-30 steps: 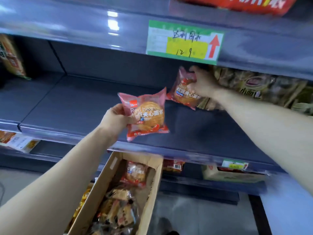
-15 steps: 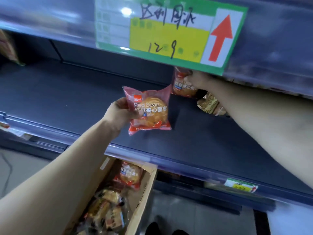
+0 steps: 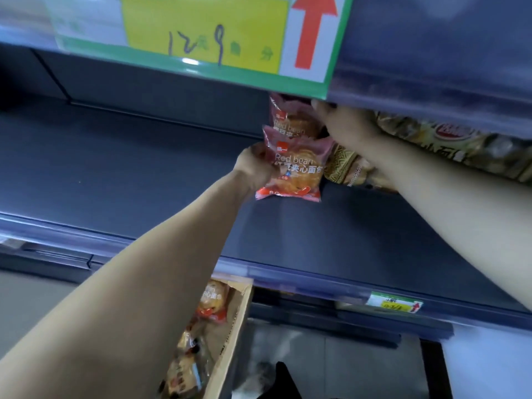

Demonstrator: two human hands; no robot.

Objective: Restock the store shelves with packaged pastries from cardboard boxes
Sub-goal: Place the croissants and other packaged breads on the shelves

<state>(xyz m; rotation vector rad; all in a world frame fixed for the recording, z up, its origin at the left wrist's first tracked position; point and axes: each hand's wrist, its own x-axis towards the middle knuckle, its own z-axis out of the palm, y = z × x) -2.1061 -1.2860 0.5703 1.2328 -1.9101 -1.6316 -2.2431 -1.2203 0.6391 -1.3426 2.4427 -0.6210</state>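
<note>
while both bare arms reach deep over the dark shelf (image 3: 144,174), the left hand (image 3: 254,168) pinches the left edge of a glossy pink plastic pastry pack (image 3: 293,171), a crinkled pillow-shaped wrapper printed "red bean" with a round golden bun showing on its front. its lower edge hangs just above the shelf, near the back right part. directly behind it a second pink pack (image 3: 290,119) of the same kind stands upright, and the right hand (image 3: 345,128) is curled against its right side under the lip of the upper shelf; whether those fingers actually clamp the wrapper cannot be told, since the upper shelf's edge hides them. to the right of both packs, brown and gold patterned bags (image 3: 345,168) lie against the right forearm.

the shelf is a smooth, matte, dark grey sheet with a pale translucent rail along its front edge; its whole left side and front are bare, giving open room. a green and yellow price tag (image 3: 201,38) with a red arrow hangs on the upper shelf's front edge. below the front rail, an open cardboard box (image 3: 233,341) holds more wrapped pastries, and grey floor shows beside it.
</note>
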